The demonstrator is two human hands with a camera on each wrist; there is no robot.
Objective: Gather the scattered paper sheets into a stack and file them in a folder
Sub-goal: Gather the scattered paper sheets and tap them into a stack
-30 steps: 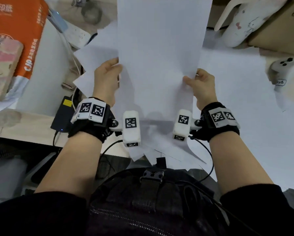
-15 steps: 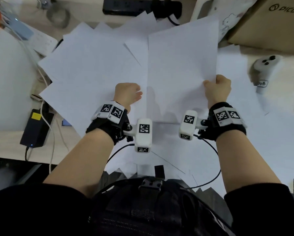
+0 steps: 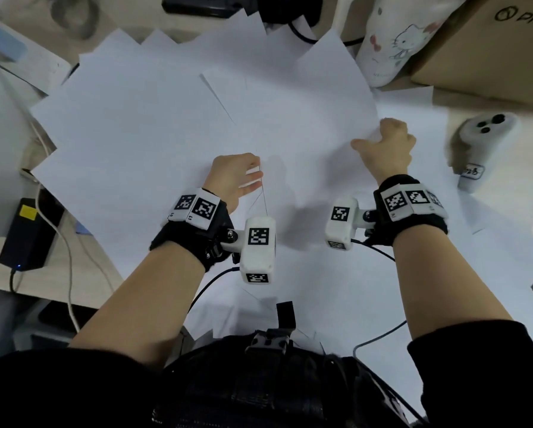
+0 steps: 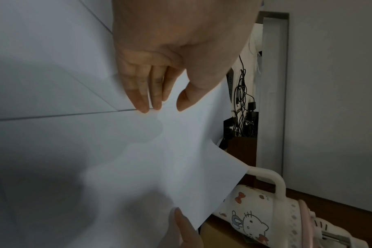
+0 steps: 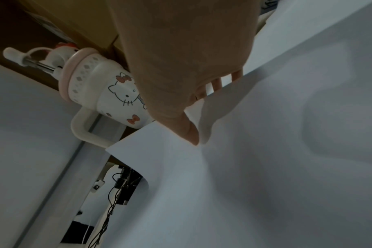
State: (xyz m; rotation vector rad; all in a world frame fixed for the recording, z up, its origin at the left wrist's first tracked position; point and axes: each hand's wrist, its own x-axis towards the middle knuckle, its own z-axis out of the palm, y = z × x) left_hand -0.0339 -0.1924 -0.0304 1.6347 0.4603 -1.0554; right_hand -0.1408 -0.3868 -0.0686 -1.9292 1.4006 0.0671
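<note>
Several white paper sheets [image 3: 129,125] lie fanned and overlapping across the desk. One sheet [image 3: 305,118] lies on top of them, and my two hands are at its sides. My right hand [image 3: 379,140] pinches its right edge. In the right wrist view the thumb [image 5: 189,132] lies on top of the sheet [image 5: 265,151] and the fingers are under its edge. My left hand [image 3: 256,176] is at the sheet's left edge. Its fingers [image 4: 142,100] are nearly straight and their tips touch the paper [image 4: 181,159]. No folder is in view.
A cartoon-cat cup [image 3: 392,41] and a cardboard box [image 3: 491,41] stand at the back right. A white controller [image 3: 481,140] lies to the right of my right hand. A black power strip [image 3: 197,4] is at the back. A black adapter [image 3: 27,233] with cables lies at the left.
A second ago both hands held the sheet up. It has come down flat onto the spread sheets. The left hand let go of its edge; the right hand kept its hold.
</note>
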